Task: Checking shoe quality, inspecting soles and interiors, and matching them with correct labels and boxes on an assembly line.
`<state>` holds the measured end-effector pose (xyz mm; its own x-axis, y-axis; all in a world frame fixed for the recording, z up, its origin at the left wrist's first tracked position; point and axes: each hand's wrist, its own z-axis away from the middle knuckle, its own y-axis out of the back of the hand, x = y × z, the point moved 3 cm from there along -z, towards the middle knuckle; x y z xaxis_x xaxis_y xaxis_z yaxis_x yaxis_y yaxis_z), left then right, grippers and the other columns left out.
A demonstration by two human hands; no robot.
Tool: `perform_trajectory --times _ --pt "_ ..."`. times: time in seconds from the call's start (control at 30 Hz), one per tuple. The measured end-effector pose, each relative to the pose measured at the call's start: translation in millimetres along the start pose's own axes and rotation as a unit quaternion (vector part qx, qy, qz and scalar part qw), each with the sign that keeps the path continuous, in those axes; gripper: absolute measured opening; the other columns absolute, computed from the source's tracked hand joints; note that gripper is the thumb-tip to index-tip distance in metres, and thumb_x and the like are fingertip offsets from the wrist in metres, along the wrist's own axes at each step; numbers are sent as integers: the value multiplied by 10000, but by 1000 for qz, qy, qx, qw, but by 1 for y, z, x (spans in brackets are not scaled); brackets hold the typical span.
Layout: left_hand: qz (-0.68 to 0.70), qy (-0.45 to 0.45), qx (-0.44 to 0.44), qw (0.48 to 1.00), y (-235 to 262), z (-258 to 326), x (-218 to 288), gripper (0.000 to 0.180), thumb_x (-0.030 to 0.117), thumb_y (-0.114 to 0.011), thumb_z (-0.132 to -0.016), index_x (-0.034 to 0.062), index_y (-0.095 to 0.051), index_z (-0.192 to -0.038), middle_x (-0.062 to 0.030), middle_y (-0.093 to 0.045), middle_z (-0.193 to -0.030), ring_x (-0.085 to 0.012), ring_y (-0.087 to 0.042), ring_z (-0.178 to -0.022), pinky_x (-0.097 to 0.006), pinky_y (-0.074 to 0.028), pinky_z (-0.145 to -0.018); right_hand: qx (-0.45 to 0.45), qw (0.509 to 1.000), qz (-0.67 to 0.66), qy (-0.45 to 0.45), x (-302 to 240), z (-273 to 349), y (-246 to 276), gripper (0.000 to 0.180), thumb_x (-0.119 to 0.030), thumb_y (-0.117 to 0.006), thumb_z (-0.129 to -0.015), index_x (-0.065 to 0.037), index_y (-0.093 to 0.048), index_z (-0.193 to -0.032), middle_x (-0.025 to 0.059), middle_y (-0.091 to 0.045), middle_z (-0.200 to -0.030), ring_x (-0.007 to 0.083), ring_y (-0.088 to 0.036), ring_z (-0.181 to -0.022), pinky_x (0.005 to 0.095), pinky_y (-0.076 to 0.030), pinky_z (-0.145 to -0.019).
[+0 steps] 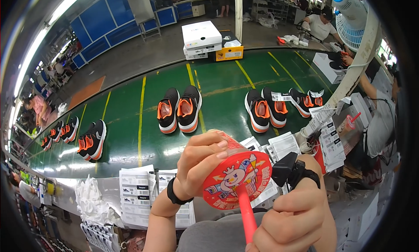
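Note:
My left hand (203, 160), with a black band at its wrist, is closed around a plastic drink cup (233, 142). The cup is tilted toward me, so its round red lid (227, 177) with a cartoon print faces me and hides most of its body. A thick red straw (247, 212) sticks out of the lid. At the straw's near end my right hand (288, 217) is curled shut, its fingers against the straw; its fingertips are partly hidden. A black device is strapped to my right wrist.
Beyond my hands runs a green conveyor belt (126, 143) with yellow lines. It carries black-and-orange sneakers (188, 110) in pairs. Printed label sheets (136, 195) and white tissue paper (94, 199) line the near edge. Shoe boxes (201, 36) stand across; a person (323, 27) works opposite.

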<state>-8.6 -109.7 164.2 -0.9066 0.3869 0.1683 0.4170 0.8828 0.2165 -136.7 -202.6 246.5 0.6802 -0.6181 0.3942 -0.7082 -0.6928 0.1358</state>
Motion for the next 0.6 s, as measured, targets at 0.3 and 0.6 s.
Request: perform_trajectory --times 0.3,0.6 --pt "1 26 -3 1000 0 6 1 595 52 -826 -660 -7 -521 -1167 -189 -575 -1112 -347 -625 -969 -444 -569 -810 4 1000 -30 -9 8 8 -2 87 -122 -592 -643 -94 -517 -675 -15 -469 -590 113 -428 -501 231 -279 -455" --pt "41 122 -23 991 2 22 22 597 62 -815 -696 10 -493 -1196 -188 -580 -1125 -356 -636 -981 -423 -564 -797 -43 981 -134 -133 11 -1 2 167 -147 -622 -645 -24 -580 -750 10 -471 -624 133 -467 -524 236 -323 -450"
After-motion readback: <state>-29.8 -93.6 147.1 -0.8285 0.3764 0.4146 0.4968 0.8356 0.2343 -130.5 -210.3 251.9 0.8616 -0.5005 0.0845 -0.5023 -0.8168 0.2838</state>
